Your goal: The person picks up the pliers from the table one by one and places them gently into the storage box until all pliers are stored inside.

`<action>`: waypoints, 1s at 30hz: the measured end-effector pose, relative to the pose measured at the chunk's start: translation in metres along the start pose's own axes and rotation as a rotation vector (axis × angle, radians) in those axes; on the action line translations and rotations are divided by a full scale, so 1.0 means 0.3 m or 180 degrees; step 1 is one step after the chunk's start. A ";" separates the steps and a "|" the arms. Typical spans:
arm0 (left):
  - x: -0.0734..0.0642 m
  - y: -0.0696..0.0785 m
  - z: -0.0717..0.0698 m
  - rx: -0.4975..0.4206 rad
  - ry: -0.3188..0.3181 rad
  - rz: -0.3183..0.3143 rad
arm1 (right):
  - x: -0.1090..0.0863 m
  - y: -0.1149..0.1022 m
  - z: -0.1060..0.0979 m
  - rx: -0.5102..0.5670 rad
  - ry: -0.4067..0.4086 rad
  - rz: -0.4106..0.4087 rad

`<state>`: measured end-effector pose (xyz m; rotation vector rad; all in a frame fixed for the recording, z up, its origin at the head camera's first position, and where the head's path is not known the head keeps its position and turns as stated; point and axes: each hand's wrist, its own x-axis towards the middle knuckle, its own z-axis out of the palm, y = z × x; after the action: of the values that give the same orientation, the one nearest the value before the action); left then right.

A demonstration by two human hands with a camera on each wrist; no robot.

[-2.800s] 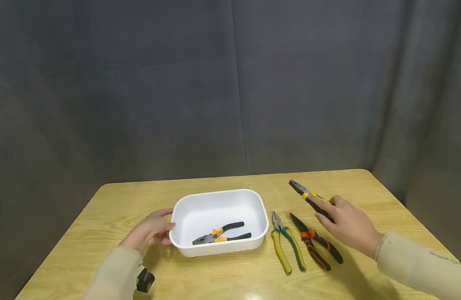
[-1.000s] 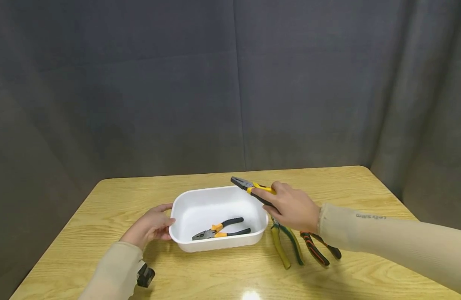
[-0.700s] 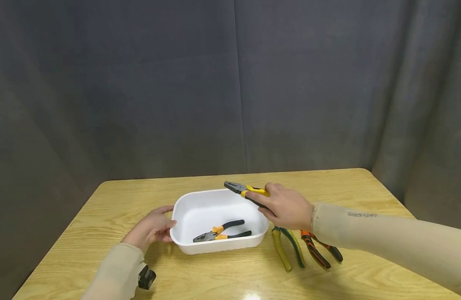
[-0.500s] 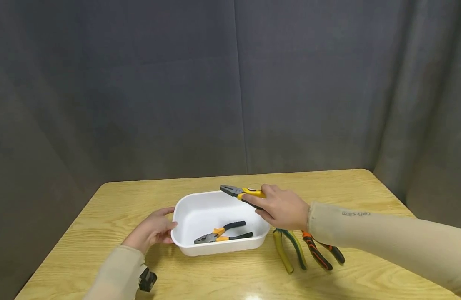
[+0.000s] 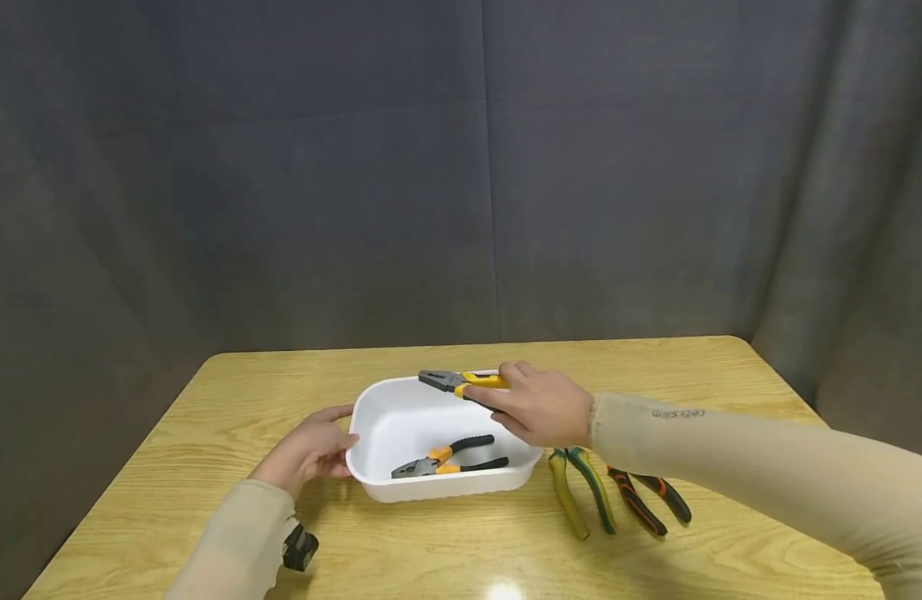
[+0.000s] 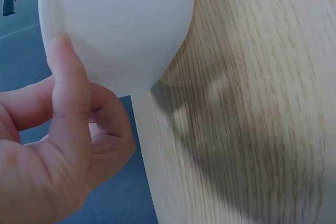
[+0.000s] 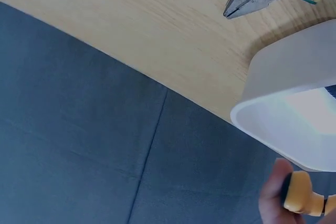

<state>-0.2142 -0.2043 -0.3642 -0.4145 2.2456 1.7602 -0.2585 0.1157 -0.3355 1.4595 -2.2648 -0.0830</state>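
My right hand (image 5: 543, 404) grips combination pliers (image 5: 440, 381) with yellow and black handles. Their closed head points left, overlapping the back rim of a white plastic tray (image 5: 446, 492) in the head view; in the right wrist view a yellow handle part (image 7: 300, 192) shows beside the tray. At the tray's left end, my left hand (image 5: 307, 450) pinches the rim, its thumb (image 6: 68, 77) lying on the near side in the left wrist view. Inside the tray lie orange and black combination pliers (image 5: 419, 467), handles spread to the right.
Right of the tray, green and yellow-handled pliers (image 5: 592, 487) lie on the wooden table (image 5: 431, 558). Beside them are black and orange-red-handled pliers (image 5: 639, 504), their head hidden by my right sleeve (image 5: 694, 433). A dark curtain (image 5: 356, 208) hangs behind the table.
My right hand has carried the yellow and black pliers leftward from the table's right side to over the tray's back rim. My left hand stays on the tray.
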 end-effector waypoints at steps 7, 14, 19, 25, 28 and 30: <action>0.002 0.004 -0.004 0.0021 -0.0029 0.0001 | 0.028 -0.004 0.012 -0.0102 -0.0040 -0.0167; 0.000 -0.005 0.000 0.0039 -0.0057 -0.0018 | 0.052 0.007 0.028 -0.0218 -0.0096 -0.0341; -0.002 -0.001 0.001 0.0057 -0.0052 -0.0003 | 0.076 0.021 0.033 -0.0186 -0.0163 -0.0427; -0.009 0.003 0.003 0.0007 -0.0059 -0.0010 | 0.100 0.035 0.053 -0.0197 -0.0221 -0.0614; -0.009 0.005 0.006 -0.0007 -0.0065 -0.0024 | 0.110 0.042 0.061 -0.0310 -0.0274 -0.0717; -0.007 0.007 0.008 -0.0016 -0.0061 -0.0036 | 0.119 0.047 0.066 -0.0408 -0.0334 -0.0794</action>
<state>-0.2130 -0.2015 -0.3622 -0.4090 2.2219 1.7573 -0.2905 0.0868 -0.3376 1.6948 -2.1018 -0.3821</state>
